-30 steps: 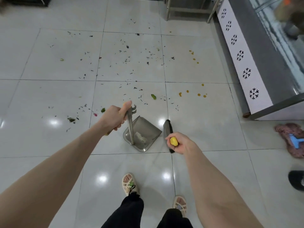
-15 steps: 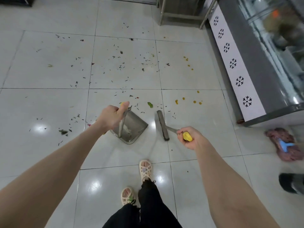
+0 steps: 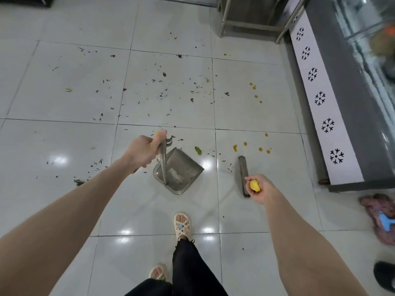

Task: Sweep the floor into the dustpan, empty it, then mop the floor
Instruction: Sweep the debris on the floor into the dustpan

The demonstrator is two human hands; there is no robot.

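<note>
White glossy tile floor (image 3: 64,189). The dustpan (image 3: 186,167) is at frame centre, with a little pale debris inside. The left hand (image 3: 143,152) is curled round its upright metal handle (image 3: 163,165). Dark leaf scraps (image 3: 162,95) are scattered at the pan's 12 o'clock, orange spots (image 3: 255,96) toward 1 o'clock. The broom head (image 3: 243,174) is at the pan's 3 o'clock, apart from it. The right hand (image 3: 261,191) grips the yellow handle end (image 3: 255,185). A mop (image 3: 378,216) lies at 4 o'clock.

One cam, head-worn, wide-angle, lines bend twd the edges. Looks fwd & steeply down from standing height onto the tiled floor (image 3: 64,189). Left forearm (image 3: 64,210) enters from 7 o'clock, right forearm (image 3: 299,242) from 5, feet (image 3: 181,226) at 6. Dustpan (image 3: 183,167) & broom (image 3: 243,176) approx. mid-frame. Snowflake panel (image 3: 327,124) runs along 3 o'clock.
</note>
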